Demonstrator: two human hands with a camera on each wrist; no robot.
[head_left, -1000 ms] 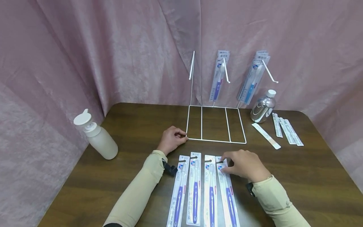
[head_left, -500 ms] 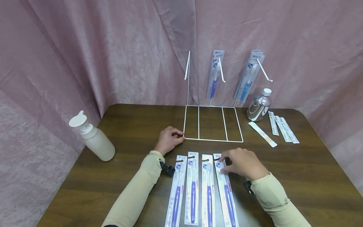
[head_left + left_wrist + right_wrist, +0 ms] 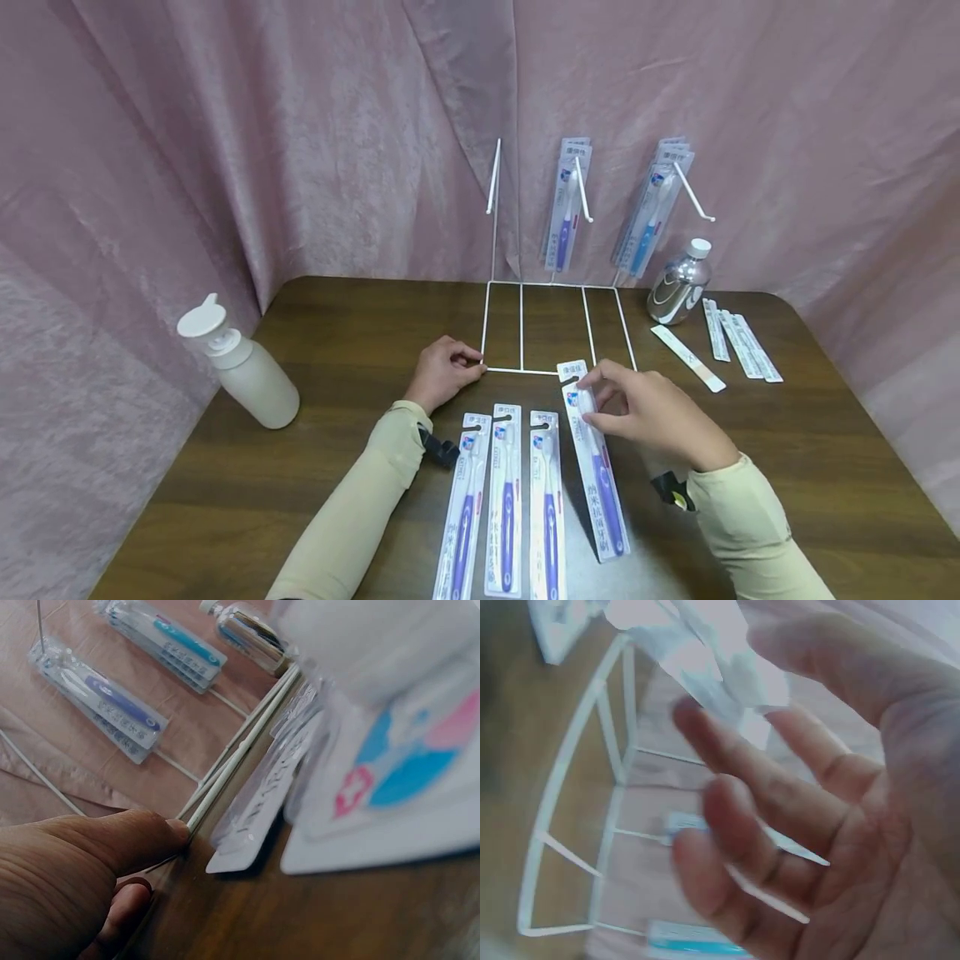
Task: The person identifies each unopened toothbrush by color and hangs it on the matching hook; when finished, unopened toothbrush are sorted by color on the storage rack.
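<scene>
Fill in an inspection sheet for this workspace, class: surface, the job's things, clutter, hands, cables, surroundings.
Surface: dark wooden table.
Job's things: white wire rack; three packed toothbrushes lying side by side; a fourth pack with its top end raised.
Clutter: cream pump bottle, silver bottle, flat sachets.
Hands: left hand holds the rack's front corner; right hand pinches the fourth pack.
Cables: nothing seen.
Surroundings: pink curtain; more packs hang on the rack's hooks.
</scene>
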